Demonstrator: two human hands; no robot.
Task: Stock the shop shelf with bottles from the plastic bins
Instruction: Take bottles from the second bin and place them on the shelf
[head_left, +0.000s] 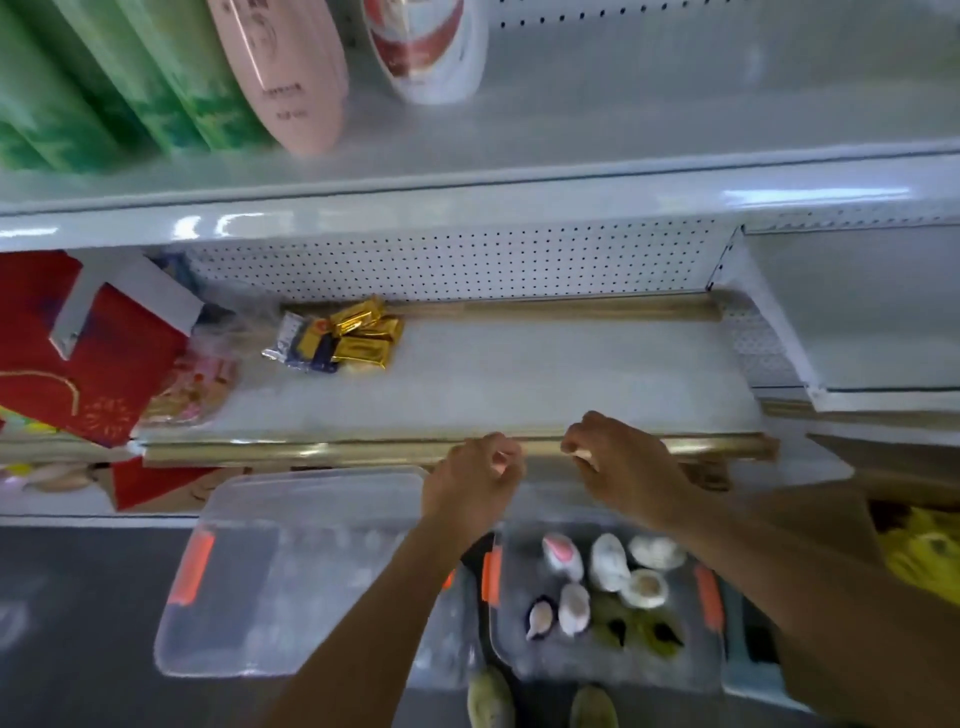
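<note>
We see both bare forearms reaching forward and upward, converging until the hands sit close together but apart. Our left hand (475, 475) has its fingers loosely curled toward the palm, with nothing visibly held in them. Our right hand (618, 460), just beside it, bends at the wrist with its fingers curled downward, also holding nothing we can make out.

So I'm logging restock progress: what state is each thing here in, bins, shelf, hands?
Left bin: open, looks empty.
Right bin: open, bottles standing inside.
Middle shelf: mostly bare, one gold snack pack lying flat at the back left.
Upper shelf: green, pink and white bottles on the left, bare on the right.
Left hand: fingers loosely curled, holds nothing.
Right hand: fingers loosely curled, holds nothing.
</note>
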